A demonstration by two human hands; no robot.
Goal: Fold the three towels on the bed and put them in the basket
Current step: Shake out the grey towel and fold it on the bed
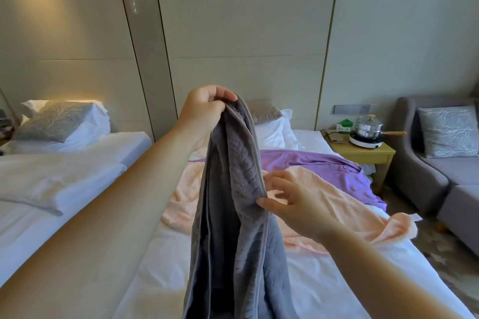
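My left grip (204, 109) is clamped on the bunched top edge of the grey towel (233, 215), which hangs lifted over the bed (337, 280) (its lower end runs out of view). My right grip (293, 199), fingers spread and holding nothing, touches that towel's right edge with the thumb. Behind the grey towel the pink towel (350, 210) lies rumpled, one corner reaching the bed's right edge. Farther behind is the purple towel (311, 166). Open sheet lies right of the grey towel.

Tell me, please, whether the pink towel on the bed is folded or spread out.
Spread out: the pink towel lies rumpled and loose across the bed, one corner reaching its right edge.
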